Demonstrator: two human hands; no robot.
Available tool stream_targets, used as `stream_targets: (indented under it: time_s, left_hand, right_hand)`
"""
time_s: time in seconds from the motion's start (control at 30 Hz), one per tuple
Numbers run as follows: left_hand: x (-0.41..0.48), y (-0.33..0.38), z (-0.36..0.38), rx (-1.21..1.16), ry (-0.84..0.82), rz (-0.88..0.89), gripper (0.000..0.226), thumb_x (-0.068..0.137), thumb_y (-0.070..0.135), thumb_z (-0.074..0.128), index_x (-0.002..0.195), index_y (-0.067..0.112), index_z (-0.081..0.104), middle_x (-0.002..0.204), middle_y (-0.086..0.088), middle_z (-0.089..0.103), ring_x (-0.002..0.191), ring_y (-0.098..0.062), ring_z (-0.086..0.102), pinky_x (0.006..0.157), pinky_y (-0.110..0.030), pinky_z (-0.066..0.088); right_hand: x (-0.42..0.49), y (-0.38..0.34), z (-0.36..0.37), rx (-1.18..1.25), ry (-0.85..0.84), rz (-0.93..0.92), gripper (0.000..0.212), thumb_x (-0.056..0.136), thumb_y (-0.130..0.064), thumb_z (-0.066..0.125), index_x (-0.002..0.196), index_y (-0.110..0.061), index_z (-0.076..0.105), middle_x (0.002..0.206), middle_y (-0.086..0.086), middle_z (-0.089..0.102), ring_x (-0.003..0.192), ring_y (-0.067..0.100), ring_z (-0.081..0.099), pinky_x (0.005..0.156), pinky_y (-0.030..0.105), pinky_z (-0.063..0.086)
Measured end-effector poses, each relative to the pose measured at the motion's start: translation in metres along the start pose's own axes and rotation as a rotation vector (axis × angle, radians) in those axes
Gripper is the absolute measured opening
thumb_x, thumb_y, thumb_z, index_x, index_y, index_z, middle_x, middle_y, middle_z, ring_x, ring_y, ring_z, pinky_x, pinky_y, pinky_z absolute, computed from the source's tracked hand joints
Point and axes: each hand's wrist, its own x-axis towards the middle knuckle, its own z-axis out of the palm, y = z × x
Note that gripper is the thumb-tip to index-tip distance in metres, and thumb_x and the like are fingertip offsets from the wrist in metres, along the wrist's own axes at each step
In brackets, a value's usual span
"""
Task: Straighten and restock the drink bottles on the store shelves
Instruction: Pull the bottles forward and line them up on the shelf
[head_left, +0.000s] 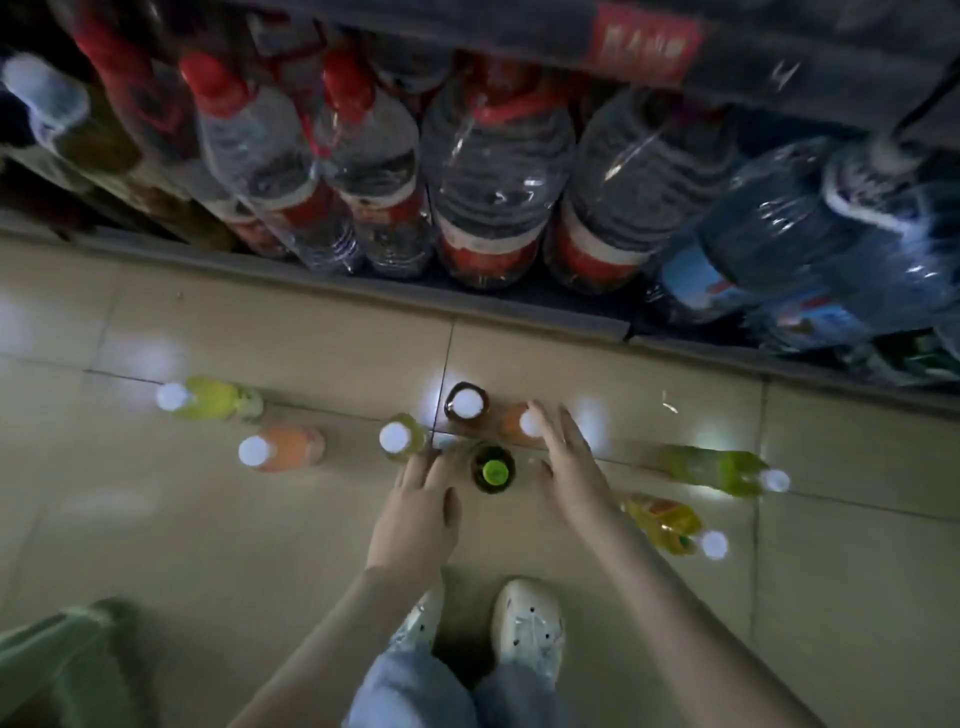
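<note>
Hands, left and right, open and empty among bottles on beige floor tiles beside shelf

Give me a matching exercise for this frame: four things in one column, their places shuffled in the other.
Things:
1. green-capped bottle
2. red-labelled water jugs
3. white shoes
4. left hand

Places:
A. on the bottom shelf
B. standing on the floor, ahead of the shoes
C. at the bottom of the view
D. just left of the green-capped bottle, fingers straight

Pairs: 1-B, 2-A, 3-C, 4-D
</note>
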Motion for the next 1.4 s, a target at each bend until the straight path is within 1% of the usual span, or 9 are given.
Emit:
stream_targets:
  time_s: [0.07, 0.13, 0.23, 0.5, 0.67, 0.83, 1.0, 1.2, 1.4]
  left_hand:
    - [0.004, -0.013, 0.017, -0.03, 0.018, -0.009, 0.049, 0.084, -0.001, 0.057, 0.131, 0.009, 0.053, 0.136, -0.012, 0.048, 0.116, -0.036, 0.051, 0.084, -0.037, 0.049]
    - [0.006, -0.022, 0.023, -0.043, 0.039, -0.019, 0.046, 0.085, 0.0, 0.055, 0.13, 0.01, 0.053, 0.137, -0.01, 0.047, 0.115, -0.033, 0.05, 0.084, -0.034, 0.047]
    - [0.001, -0.026, 0.013, -0.072, 0.053, -0.017, 0.043, 0.084, -0.003, 0.055, 0.125, 0.011, 0.057, 0.132, -0.01, 0.05, 0.108, -0.033, 0.053, 0.082, -0.034, 0.047]
    - [-0.043, 0.07, -0.105, -0.187, -0.065, -0.008, 0.041, 0.088, 0.006, 0.056, 0.128, 0.015, 0.055, 0.124, -0.006, 0.053, 0.108, -0.027, 0.053, 0.081, -0.021, 0.038]
    - [-0.065, 0.177, -0.209, -0.15, -0.201, 0.134, 0.071, 0.085, 0.022, 0.065, 0.146, 0.017, 0.029, 0.145, -0.007, 0.036, 0.131, -0.026, 0.035, 0.106, -0.037, 0.034]
    - [-0.083, 0.254, -0.334, -0.159, 0.02, 0.152, 0.074, 0.072, 0.03, 0.075, 0.134, 0.012, 0.039, 0.124, -0.007, 0.052, 0.111, -0.027, 0.052, 0.082, -0.033, 0.04]
    - [-0.111, 0.304, -0.45, -0.162, 0.051, 0.179, 0.067, 0.073, 0.038, 0.074, 0.126, 0.022, 0.038, 0.117, 0.0, 0.057, 0.105, -0.024, 0.058, 0.076, -0.029, 0.044]
    - [-0.132, 0.373, -0.569, -0.317, 0.14, 0.292, 0.06, 0.069, 0.056, 0.074, 0.114, 0.035, 0.04, 0.101, 0.011, 0.063, 0.092, -0.01, 0.061, 0.079, -0.028, 0.051]
    - [-0.141, 0.445, -0.655, -0.451, 0.176, 0.491, 0.055, 0.071, 0.051, 0.076, 0.116, 0.034, 0.05, 0.098, 0.019, 0.063, 0.092, 0.005, 0.059, 0.075, -0.013, 0.048]
  right_hand:
    - [0.037, 0.004, 0.019, -0.086, -0.064, -0.027, 0.066, 0.099, -0.011, 0.048, 0.153, -0.026, 0.014, 0.16, 0.01, 0.004, 0.146, 0.025, 0.014, 0.11, 0.028, 0.026]
    - [0.058, 0.008, 0.027, -0.116, -0.06, -0.016, 0.05, 0.099, -0.017, 0.046, 0.147, -0.01, 0.032, 0.15, 0.016, 0.028, 0.136, 0.03, 0.033, 0.099, 0.02, 0.032]
    - [0.049, 0.008, 0.017, -0.104, 0.058, 0.031, 0.037, 0.095, -0.016, 0.053, 0.131, -0.007, 0.05, 0.124, 0.02, 0.048, 0.109, 0.039, 0.054, 0.088, 0.035, 0.041]
    - [-0.09, -0.075, -0.148, 0.048, 0.276, 0.129, 0.029, 0.088, -0.03, 0.065, 0.114, -0.019, 0.062, 0.108, 0.01, 0.064, 0.095, 0.032, 0.061, 0.073, 0.028, 0.041]
    - [-0.19, -0.188, -0.273, 0.165, 0.242, 0.014, 0.03, 0.083, -0.032, 0.071, 0.111, -0.028, 0.061, 0.096, -0.007, 0.065, 0.084, 0.013, 0.057, 0.068, 0.018, 0.036]
    - [-0.259, -0.295, -0.374, 0.37, 0.344, -0.129, 0.029, 0.076, -0.029, 0.076, 0.1, -0.036, 0.061, 0.089, -0.015, 0.069, 0.083, 0.01, 0.064, 0.076, 0.026, 0.051]
    - [-0.312, -0.372, -0.44, 0.609, 0.383, -0.243, 0.038, 0.081, -0.018, 0.074, 0.109, -0.038, 0.056, 0.102, -0.018, 0.065, 0.092, -0.008, 0.061, 0.075, 0.01, 0.049]
    - [-0.352, -0.429, -0.494, 0.572, 0.256, -0.396, 0.054, 0.082, -0.033, 0.07, 0.121, -0.048, 0.036, 0.116, -0.033, 0.05, 0.097, -0.025, 0.05, 0.081, 0.006, 0.045]
    - [-0.38, -0.461, -0.558, 0.467, 0.429, -0.521, 0.058, 0.075, -0.029, 0.079, 0.113, -0.052, 0.043, 0.106, -0.037, 0.06, 0.102, -0.014, 0.055, 0.076, 0.003, 0.043]
